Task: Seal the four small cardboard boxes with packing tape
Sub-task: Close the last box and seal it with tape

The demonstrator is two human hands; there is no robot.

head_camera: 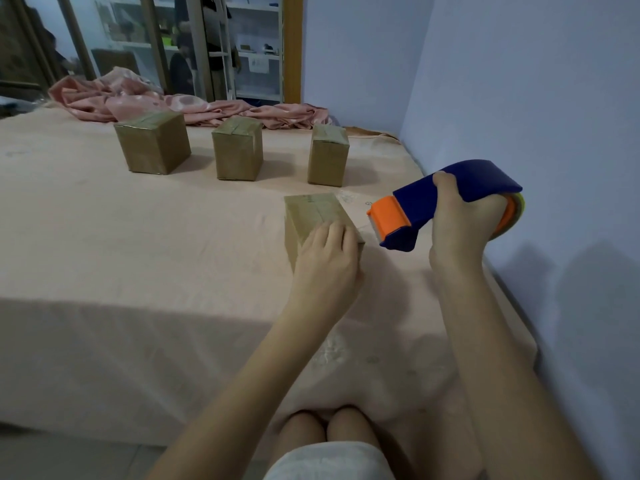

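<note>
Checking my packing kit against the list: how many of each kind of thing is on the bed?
Cardboard boxes: 4, three in a far row, and one near, under the left hand
Tape dispenser: 1, held above the bed in the right hand
Pink blanket: 1, bunched at the far edge
Total: 6

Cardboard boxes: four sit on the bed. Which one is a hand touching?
The nearest box, alone in front; the left hand rests on it. The other three stand untouched in a row behind.
</note>
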